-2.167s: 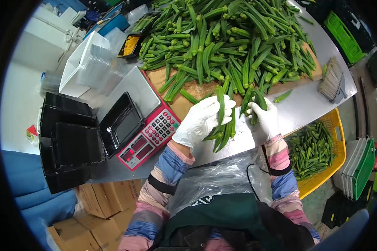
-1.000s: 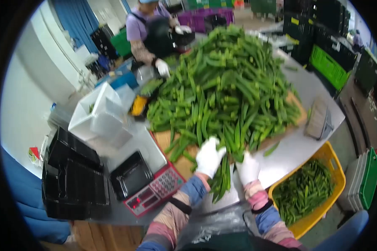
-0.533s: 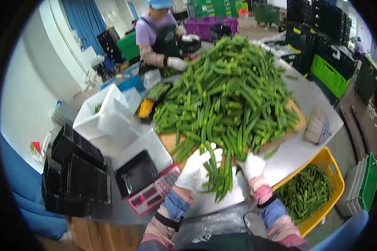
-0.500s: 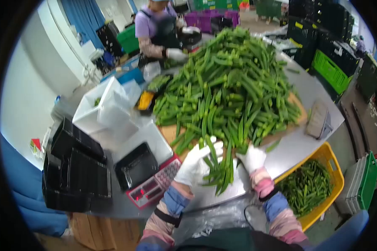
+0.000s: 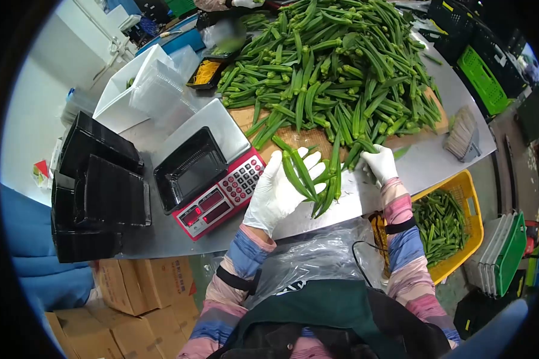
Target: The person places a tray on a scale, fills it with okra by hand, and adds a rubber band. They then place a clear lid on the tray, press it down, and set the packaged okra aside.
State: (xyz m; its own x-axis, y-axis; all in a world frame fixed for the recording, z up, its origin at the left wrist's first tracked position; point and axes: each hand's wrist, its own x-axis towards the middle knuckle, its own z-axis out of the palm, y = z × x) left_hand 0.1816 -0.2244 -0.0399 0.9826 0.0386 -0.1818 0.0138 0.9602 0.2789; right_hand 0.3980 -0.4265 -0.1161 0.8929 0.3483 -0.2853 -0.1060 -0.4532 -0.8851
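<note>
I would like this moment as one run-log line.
left hand: okra pods across open palm | right hand: at near edge of okra heap | black tray: on scale

green okra (image 5: 341, 78), striped pink-and-blue sleeves (image 5: 407, 248), yellow crate (image 5: 475, 230)

Pale-bristled brush (image 5: 462, 133), bright green crate (image 5: 483, 79), cardboard boxes (image 5: 147, 284), probably blue cloth (image 5: 54, 278) at left edge

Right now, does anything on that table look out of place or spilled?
Slightly: a stray okra pod lies near the right edge of the metal table, apart from the big okra heap, perhaps rolled off. A brush also lies near the corner, which seems odd beside food. I see no obvious damage.
</note>
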